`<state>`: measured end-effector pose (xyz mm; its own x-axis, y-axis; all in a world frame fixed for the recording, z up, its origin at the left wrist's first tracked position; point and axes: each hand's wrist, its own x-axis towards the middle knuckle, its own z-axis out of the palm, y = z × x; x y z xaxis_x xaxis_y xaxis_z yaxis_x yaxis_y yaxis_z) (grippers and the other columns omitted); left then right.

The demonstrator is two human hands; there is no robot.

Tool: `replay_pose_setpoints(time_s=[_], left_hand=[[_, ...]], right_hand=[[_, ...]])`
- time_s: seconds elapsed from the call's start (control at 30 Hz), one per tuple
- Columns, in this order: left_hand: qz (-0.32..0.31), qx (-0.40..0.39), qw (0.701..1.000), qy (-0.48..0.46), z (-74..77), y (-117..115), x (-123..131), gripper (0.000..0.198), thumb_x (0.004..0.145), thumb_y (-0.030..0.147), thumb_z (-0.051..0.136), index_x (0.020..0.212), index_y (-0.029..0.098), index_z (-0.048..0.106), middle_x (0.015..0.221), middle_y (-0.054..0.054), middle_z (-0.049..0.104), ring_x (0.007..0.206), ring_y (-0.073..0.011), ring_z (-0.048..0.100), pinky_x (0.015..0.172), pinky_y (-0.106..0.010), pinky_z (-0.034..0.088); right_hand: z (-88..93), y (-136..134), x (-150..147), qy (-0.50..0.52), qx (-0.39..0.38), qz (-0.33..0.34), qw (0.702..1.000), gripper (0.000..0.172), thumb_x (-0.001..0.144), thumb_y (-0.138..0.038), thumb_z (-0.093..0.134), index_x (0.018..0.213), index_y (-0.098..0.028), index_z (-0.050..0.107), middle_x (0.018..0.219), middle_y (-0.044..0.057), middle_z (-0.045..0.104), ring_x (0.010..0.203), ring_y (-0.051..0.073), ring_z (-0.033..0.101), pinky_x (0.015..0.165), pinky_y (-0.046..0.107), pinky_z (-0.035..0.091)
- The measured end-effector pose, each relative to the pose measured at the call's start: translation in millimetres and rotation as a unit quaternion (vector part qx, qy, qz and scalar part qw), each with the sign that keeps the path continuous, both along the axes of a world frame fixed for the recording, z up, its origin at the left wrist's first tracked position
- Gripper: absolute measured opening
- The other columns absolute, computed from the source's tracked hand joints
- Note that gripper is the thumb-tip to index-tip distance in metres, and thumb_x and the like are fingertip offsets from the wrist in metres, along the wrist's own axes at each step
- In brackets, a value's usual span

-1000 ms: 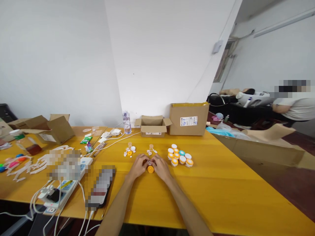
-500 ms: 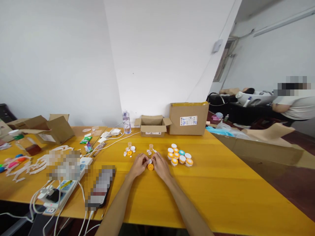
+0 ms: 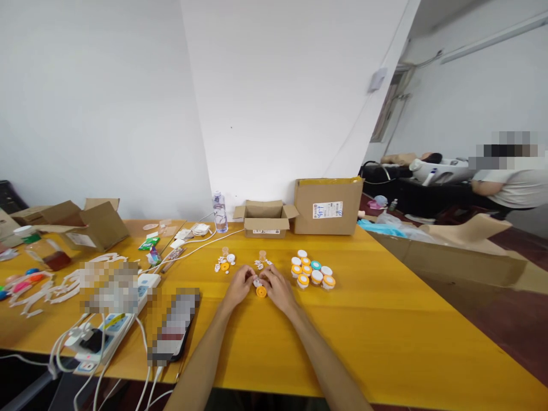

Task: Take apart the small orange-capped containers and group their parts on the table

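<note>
Left hand (image 3: 240, 284), right hand (image 3: 275, 286) — pinching small whitish piece (image 3: 257, 282); orange disc (image 3: 261, 291) nearer — far-right carton (image 3: 329, 196) label (image 3: 327, 210) illegible.

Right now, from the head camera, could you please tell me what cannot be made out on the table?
Head view, pale piece between left hand and right hand: exact shape, too small and partly covered by the hands.
Head view, phone: screen contents, pixelated.
Head view, box label: wording, too small.
Head view, open box: inside bottom, hidden by its front wall.
</note>
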<state>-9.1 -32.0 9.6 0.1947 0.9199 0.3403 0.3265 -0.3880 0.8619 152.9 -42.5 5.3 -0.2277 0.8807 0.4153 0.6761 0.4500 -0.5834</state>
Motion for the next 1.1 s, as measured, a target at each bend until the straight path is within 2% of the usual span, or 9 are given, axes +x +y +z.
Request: replay_pose_setpoints(time_s=[0.3, 0.4, 0.5, 0.67, 0.9, 1.1], left_hand=[[0.036, -0.002, 0.999, 0.005, -5.5, 1.7, 2.4, 0.009, 0.084, 0.029, 0.056, 0.080, 0.021, 0.056, 0.070, 0.002, 0.060, 0.067, -0.0155, 0.056, 0.069, -0.028, 0.046], [0.021, -0.001, 1.000, -0.001, -6.9, 2.1, 1.6, 0.003, 0.082, 0.023, 0.056, 0.083, 0.021, 0.058, 0.075, 0.001, 0.063, 0.069, -0.0151, 0.058, 0.070, -0.028, 0.048], [-0.012, -0.017, 1.000, -0.014, -7.0, 1.3, 0.1, 0.011, 0.079, 0.016, 0.056, 0.088, 0.020, 0.058, 0.078, 0.002, 0.063, 0.070, -0.0138, 0.058, 0.071, -0.027, 0.048], [-0.062, -0.031, 0.997, -0.027, -4.8, -2.6, -3.3, 0.014, 0.076, 0.017, 0.062, 0.089, 0.020, 0.058, 0.080, 0.001, 0.061, 0.071, -0.0130, 0.056, 0.069, -0.026, 0.049], [-0.061, -0.052, 0.996, -0.040, -1.6, -3.7, -1.5, 0.013, 0.075, 0.018, 0.063, 0.086, 0.019, 0.057, 0.076, 0.003, 0.058, 0.070, -0.0123, 0.055, 0.069, -0.025, 0.048], [-0.052, -0.049, 0.996, -0.049, 0.3, -3.7, 0.1, 0.015, 0.072, 0.015, 0.061, 0.086, 0.020, 0.057, 0.075, 0.003, 0.058, 0.068, -0.0121, 0.055, 0.067, -0.025, 0.048]], right_hand=[[4.2, -2.7, -1.8, -0.009, 0.012, 0.026, 1.000, 0.020, 0.086, -0.012, 0.054, 0.085, -0.025, 0.069, 0.095, 0.002, 0.064, 0.085, 0.017, 0.064, 0.074, 0.027, 0.048], [2.4, -3.0, -1.5, -0.040, 0.036, 0.031, 0.998, 0.023, 0.087, -0.012, 0.053, 0.088, -0.026, 0.071, 0.099, 0.003, 0.066, 0.089, 0.018, 0.063, 0.074, 0.027, 0.048], [1.2, -3.7, -1.4, -0.081, 0.049, 0.036, 0.995, 0.026, 0.087, -0.011, 0.052, 0.090, -0.027, 0.072, 0.098, 0.004, 0.067, 0.092, 0.019, 0.063, 0.072, 0.027, 0.048], [0.9, -4.4, -1.3, -0.113, 0.060, 0.042, 0.991, 0.026, 0.087, -0.010, 0.053, 0.095, -0.027, 0.071, 0.095, 0.005, 0.068, 0.091, 0.021, 0.063, 0.071, 0.029, 0.049], [-2.5, -1.2, -2.9, -0.177, 0.087, 0.050, 0.979, 0.031, 0.084, -0.005, 0.053, 0.100, -0.027, 0.069, 0.101, 0.006, 0.069, 0.097, 0.022, 0.062, 0.072, 0.030, 0.049], [1.1, -1.0, -4.2, -0.165, 0.051, 0.035, 0.984, 0.031, 0.084, -0.005, 0.052, 0.097, -0.026, 0.070, 0.097, 0.005, 0.070, 0.091, 0.021, 0.064, 0.070, 0.028, 0.048]])
